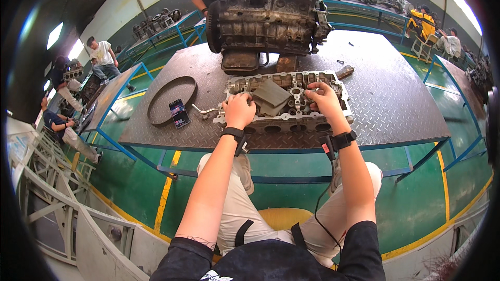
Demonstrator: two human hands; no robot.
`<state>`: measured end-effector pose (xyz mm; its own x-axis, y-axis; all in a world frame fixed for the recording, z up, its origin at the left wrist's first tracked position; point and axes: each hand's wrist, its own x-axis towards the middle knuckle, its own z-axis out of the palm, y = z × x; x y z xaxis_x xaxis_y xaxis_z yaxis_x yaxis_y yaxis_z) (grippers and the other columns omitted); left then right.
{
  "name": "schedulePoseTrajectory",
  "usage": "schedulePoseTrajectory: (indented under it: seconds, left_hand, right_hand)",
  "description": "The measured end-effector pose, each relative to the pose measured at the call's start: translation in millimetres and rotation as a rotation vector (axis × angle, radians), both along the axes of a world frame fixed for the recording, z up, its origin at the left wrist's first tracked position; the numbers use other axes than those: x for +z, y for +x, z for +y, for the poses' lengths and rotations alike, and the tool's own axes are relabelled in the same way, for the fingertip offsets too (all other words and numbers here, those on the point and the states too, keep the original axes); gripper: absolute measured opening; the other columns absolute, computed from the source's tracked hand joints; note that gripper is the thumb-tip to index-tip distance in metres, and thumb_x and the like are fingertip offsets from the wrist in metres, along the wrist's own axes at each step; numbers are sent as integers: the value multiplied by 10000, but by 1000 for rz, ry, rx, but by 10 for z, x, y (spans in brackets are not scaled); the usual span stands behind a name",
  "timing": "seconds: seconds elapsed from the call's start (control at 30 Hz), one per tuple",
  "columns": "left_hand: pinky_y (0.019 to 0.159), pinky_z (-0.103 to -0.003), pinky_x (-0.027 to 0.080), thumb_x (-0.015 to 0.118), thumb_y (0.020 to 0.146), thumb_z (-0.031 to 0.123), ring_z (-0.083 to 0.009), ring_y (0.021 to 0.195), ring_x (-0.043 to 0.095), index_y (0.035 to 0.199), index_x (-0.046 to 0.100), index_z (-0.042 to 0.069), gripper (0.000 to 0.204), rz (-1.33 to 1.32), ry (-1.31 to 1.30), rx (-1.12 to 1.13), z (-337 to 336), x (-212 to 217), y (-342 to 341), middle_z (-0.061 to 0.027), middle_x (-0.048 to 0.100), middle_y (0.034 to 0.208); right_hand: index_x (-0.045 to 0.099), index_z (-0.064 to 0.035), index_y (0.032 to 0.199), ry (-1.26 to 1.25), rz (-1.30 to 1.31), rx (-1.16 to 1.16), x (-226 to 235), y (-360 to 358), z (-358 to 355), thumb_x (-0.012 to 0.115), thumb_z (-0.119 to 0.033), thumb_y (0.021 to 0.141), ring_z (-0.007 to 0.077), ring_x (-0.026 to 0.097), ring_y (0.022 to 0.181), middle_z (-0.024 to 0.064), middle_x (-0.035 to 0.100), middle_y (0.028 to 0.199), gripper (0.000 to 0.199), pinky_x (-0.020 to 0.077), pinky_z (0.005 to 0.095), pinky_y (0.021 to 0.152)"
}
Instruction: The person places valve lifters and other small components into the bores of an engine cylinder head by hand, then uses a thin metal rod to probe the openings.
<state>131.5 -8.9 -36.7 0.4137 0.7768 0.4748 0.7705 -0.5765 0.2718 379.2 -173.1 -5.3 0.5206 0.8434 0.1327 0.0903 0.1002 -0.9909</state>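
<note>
A metal engine cylinder head (338,79) lies on the table before me, its camshaft side up. My left hand (239,111) is closed on the near left part of it, fingers bent down among its parts. Over the right half, my right hand (324,100) has its fingers curled in toward the thumb, beside the round bores in the middle. Whatever sits between those fingertips is too small to make out. Between the hands, flat grey rectangular pads (271,93) rest on the head. A bent metal rod (204,110) sticks out by my left hand.
A large engine block (265,15) stands behind the head on the steel-plate table (401,109). At left lie a black belt (152,108) and a phone (179,113). A small cylindrical part (345,72) and bolts lie at right. Other people are at benches farther off.
</note>
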Motion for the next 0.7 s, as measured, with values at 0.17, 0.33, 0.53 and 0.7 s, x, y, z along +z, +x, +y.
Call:
schedulePoseTrajectory:
  seconds: [0.17, 0.33, 0.53, 0.7]
  left_hand:
    - [1047, -551, 363, 642, 886, 317, -312, 1192, 573, 1037, 734, 141, 250, -13, 21, 7, -22, 39, 30, -70, 711, 1144]
    - [1017, -553, 386, 638, 885, 327, -315, 1187, 576, 1015, 727, 134, 249, -3, -1, 16, 14, 21, 20, -75, 707, 1139]
    - [1007, -541, 396, 633, 899, 340, -312, 1194, 575, 1069, 732, 146, 277, 14, 34, 25, -22, -6, -115, -52, 700, 1168]
    - [1027, -547, 381, 637, 896, 338, -317, 1203, 569, 1074, 735, 164, 267, 38, -18, 22, -13, 12, -75, -43, 701, 1167]
  right_hand:
    - [599, 0, 1235, 85, 73, 61, 128, -34, -60, 750, -160, 921, 126, 649, 668, 90, 712, 937, 384, 497, 257, 573]
    - [656, -61, 1264, 564, -511, -35, 721, -962, -366, 722, -89, 880, 177, 688, 776, 72, 728, 974, 390, 559, 334, 684]
    - [669, -36, 1191, 1390, -1134, 145, 1704, -2536, -950, 664, -161, 791, 141, 576, 751, 1, 532, 832, 420, 498, 282, 640]
    - [669, -3, 1143, 1392, -1114, 207, 1503, -2660, -1062, 664, -158, 773, 152, 568, 753, 4, 542, 838, 402, 445, 288, 606]
